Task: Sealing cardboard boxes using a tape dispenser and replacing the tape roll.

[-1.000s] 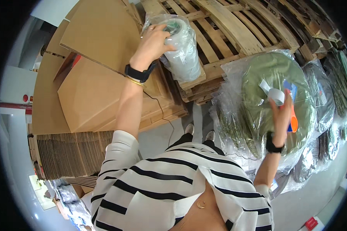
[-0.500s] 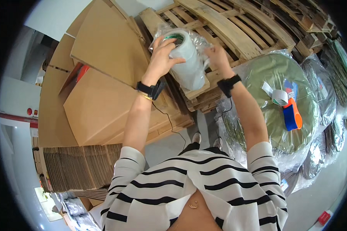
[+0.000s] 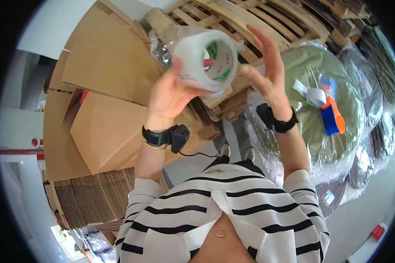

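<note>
One pale roll (image 3: 192,57), axis crosswise, points its core (image 3: 224,63) rightward, left hand (image 3: 171,97) gripping, right hand (image 3: 272,78) spread.

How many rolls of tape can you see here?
2 visible: a large clear roll in the left hand, and a small white roll on the green wrapped bundle. More may be hidden behind the large one.

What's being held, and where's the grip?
Left hand holds the translucent roll by its outer side, at the lower left; right hand is open beside it, holding nothing visible.
</note>
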Demonstrator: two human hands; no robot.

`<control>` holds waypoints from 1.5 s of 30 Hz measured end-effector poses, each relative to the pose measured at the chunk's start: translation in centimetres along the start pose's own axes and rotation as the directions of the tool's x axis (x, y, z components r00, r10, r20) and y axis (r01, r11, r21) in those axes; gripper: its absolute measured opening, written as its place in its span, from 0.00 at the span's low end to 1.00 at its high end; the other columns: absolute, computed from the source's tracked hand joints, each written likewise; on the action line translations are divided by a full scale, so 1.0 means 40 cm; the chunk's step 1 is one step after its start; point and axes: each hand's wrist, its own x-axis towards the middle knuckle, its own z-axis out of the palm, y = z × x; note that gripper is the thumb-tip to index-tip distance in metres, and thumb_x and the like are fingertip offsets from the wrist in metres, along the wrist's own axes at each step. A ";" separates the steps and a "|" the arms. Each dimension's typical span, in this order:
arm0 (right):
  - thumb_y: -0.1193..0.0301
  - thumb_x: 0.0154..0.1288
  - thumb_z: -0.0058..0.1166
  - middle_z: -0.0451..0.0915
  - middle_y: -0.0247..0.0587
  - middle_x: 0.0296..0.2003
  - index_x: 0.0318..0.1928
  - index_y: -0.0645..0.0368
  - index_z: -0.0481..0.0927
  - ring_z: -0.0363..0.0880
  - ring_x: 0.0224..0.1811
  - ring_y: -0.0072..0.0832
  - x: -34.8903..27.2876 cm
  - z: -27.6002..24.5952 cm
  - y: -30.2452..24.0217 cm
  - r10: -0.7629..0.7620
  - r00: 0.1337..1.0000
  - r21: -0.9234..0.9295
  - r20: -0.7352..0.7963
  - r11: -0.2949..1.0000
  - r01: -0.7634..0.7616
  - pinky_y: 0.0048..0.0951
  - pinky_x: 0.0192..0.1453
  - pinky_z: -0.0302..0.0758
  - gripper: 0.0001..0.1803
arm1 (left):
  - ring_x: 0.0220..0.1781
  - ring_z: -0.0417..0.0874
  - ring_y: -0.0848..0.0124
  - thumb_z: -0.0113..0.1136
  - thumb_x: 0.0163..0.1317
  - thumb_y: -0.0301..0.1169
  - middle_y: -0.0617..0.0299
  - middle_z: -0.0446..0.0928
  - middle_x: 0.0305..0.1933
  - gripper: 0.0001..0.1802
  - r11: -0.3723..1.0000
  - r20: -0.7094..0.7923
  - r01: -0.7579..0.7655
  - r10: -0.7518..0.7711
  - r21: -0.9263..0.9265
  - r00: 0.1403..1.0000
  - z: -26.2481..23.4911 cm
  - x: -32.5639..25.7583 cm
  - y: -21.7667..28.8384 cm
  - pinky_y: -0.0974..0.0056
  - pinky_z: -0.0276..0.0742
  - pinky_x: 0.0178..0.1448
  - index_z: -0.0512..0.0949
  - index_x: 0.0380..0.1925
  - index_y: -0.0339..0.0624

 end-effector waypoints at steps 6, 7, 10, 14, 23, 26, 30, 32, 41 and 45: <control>0.55 0.44 0.75 0.60 0.47 0.70 0.70 0.62 0.57 0.58 0.73 0.37 -0.135 -0.056 -0.136 0.223 0.965 -0.238 0.138 0.953 -0.187 0.41 0.74 0.55 0.56 | 0.57 0.77 0.58 0.63 0.63 0.44 0.53 0.73 0.58 0.37 0.930 0.072 0.059 -0.091 0.363 0.993 0.080 -0.015 -0.140 0.57 0.75 0.60 0.61 0.65 0.37; 0.55 0.43 0.76 0.59 0.47 0.70 0.70 0.61 0.57 0.59 0.72 0.37 -0.172 -0.060 -0.133 0.275 0.961 -0.086 0.043 0.959 -0.270 0.41 0.73 0.55 0.57 | 0.57 0.78 0.59 0.68 0.59 0.42 0.52 0.74 0.58 0.40 0.871 0.138 -0.014 -0.062 0.491 0.989 0.099 -0.026 -0.149 0.57 0.75 0.60 0.62 0.65 0.36; 0.57 0.40 0.77 0.60 0.47 0.69 0.70 0.60 0.57 0.61 0.70 0.38 -0.265 -0.045 -0.144 0.399 0.908 0.193 -0.124 0.908 -0.373 0.41 0.72 0.58 0.58 | 0.55 0.78 0.63 0.77 0.49 0.38 0.52 0.75 0.55 0.44 0.644 0.247 -0.220 0.049 0.733 0.968 0.119 -0.034 -0.210 0.59 0.75 0.58 0.63 0.62 0.36; 0.60 0.38 0.78 0.63 0.46 0.66 0.69 0.60 0.59 0.64 0.67 0.37 -0.349 -0.033 -0.172 0.471 0.849 0.326 -0.237 0.862 -0.387 0.39 0.70 0.61 0.57 | 0.50 0.80 0.67 0.83 0.38 0.34 0.53 0.77 0.51 0.47 0.290 0.308 -0.357 0.201 0.888 0.930 0.135 -0.065 -0.279 0.61 0.76 0.54 0.65 0.57 0.34; 0.68 0.52 0.72 0.78 0.40 0.51 0.53 0.63 0.78 0.75 0.55 0.31 -0.420 -0.066 -0.320 0.206 0.945 -0.442 -0.255 0.844 -0.304 0.33 0.62 0.68 0.28 | 0.44 0.83 0.58 0.82 0.39 0.35 0.49 0.78 0.45 0.44 0.408 0.348 -0.438 0.278 0.801 0.895 0.129 -0.113 -0.320 0.60 0.78 0.46 0.65 0.54 0.34; 0.71 0.55 0.70 0.82 0.38 0.46 0.49 0.62 0.80 0.77 0.50 0.27 -0.422 -0.034 -0.325 0.291 0.899 -0.308 -0.326 0.866 -0.393 0.31 0.58 0.71 0.21 | 0.43 0.83 0.57 0.82 0.40 0.36 0.49 0.78 0.44 0.43 0.382 0.349 -0.479 0.362 0.790 0.864 0.116 -0.120 -0.343 0.60 0.78 0.46 0.66 0.53 0.33; 0.72 0.58 0.67 0.83 0.36 0.41 0.46 0.64 0.79 0.77 0.47 0.21 -0.406 0.018 -0.318 0.423 0.836 -0.033 -0.350 0.886 -0.462 0.26 0.54 0.72 0.17 | 0.42 0.81 0.57 0.82 0.39 0.39 0.50 0.77 0.42 0.41 0.346 0.324 -0.481 0.423 0.806 0.846 0.095 -0.130 -0.355 0.59 0.76 0.47 0.69 0.50 0.33; 0.72 0.61 0.65 0.82 0.37 0.41 0.45 0.64 0.79 0.76 0.46 0.19 -0.401 0.036 -0.316 0.436 0.848 0.088 -0.300 0.898 -0.431 0.23 0.52 0.72 0.14 | 0.42 0.80 0.57 0.82 0.37 0.43 0.51 0.77 0.41 0.41 0.123 0.420 -0.497 0.384 0.859 0.822 0.086 -0.133 -0.344 0.59 0.75 0.48 0.71 0.48 0.34; 0.69 0.64 0.62 0.81 0.37 0.44 0.51 0.67 0.77 0.77 0.47 0.22 -0.394 -0.066 -0.342 0.618 0.774 0.340 0.134 0.705 -0.622 0.25 0.55 0.71 0.19 | 0.47 0.78 0.58 0.82 0.30 0.46 0.54 0.76 0.44 0.43 0.087 0.658 -0.712 0.318 0.696 0.682 0.102 -0.075 -0.160 0.59 0.73 0.51 0.73 0.47 0.38; 0.70 0.60 0.66 0.81 0.39 0.44 0.49 0.68 0.78 0.78 0.46 0.24 -0.388 -0.051 -0.351 0.465 0.834 0.206 0.297 0.821 -0.532 0.26 0.54 0.72 0.20 | 0.48 0.77 0.59 0.80 0.39 0.39 0.52 0.74 0.47 0.37 0.294 0.732 -0.734 0.141 0.612 0.667 0.069 -0.069 -0.191 0.60 0.74 0.51 0.73 0.48 0.38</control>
